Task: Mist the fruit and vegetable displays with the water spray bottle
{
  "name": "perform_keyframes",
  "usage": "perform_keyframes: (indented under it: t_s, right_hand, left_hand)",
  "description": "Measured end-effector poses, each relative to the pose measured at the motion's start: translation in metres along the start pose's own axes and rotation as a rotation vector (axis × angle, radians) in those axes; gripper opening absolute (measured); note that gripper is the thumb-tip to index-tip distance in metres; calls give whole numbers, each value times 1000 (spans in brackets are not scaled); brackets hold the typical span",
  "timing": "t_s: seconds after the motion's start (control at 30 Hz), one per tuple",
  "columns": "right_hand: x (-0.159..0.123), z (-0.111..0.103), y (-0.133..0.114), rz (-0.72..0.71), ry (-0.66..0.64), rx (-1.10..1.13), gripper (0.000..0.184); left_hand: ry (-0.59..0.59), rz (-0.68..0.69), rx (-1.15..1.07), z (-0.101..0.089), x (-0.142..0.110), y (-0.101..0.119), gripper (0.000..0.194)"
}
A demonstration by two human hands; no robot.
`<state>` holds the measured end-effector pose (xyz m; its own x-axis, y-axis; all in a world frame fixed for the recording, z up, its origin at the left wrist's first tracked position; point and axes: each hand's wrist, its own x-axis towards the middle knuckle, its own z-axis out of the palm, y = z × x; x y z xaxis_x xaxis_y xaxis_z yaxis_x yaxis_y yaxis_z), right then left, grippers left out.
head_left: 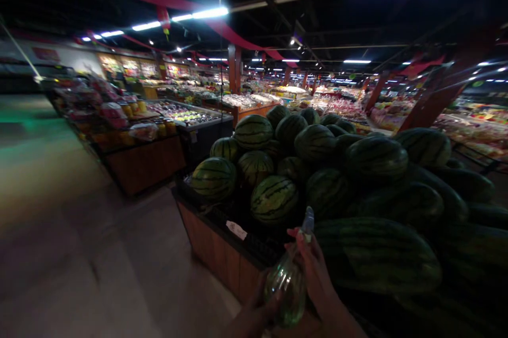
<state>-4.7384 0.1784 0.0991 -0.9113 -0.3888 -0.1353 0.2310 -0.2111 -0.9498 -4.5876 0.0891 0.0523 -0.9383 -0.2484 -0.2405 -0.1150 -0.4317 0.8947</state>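
Observation:
Both my hands are low in the head view, holding a clear plastic spray bottle (286,280) with a little liquid in it. My left hand (254,314) cups its lower body. My right hand (315,274) wraps its neck, just below the pale blue spray head (307,225). Directly ahead is a large heap of dark-striped green watermelons (273,199). A long watermelon (377,256) lies just beyond my right hand, close to it. I cannot tell whether they touch.
The melons sit in a wooden display bin (222,256) with a white label (236,230) on its black rim. A concrete aisle (79,221) runs along the left. Stands of packaged goods and produce (246,105) fill the store behind, under red banners and strip lights.

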Motion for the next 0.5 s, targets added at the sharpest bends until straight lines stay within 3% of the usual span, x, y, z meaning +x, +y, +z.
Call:
perform_keyframes:
  t_s: [0.1, 0.23, 0.5]
  right_hand:
    - [5, -28, -7, -7, 54, 17, 71]
    - [15, -53, -4, -13, 79, 17, 74]
    - [32, -69, 12, 27, 47, -76, 67]
  left_hand:
    - [-102, 40, -3, 10, 26, -13, 90]
    - [-172, 20, 0, 18, 45, -14, 92]
    - [-199, -27, -14, 15, 68, -31, 96]
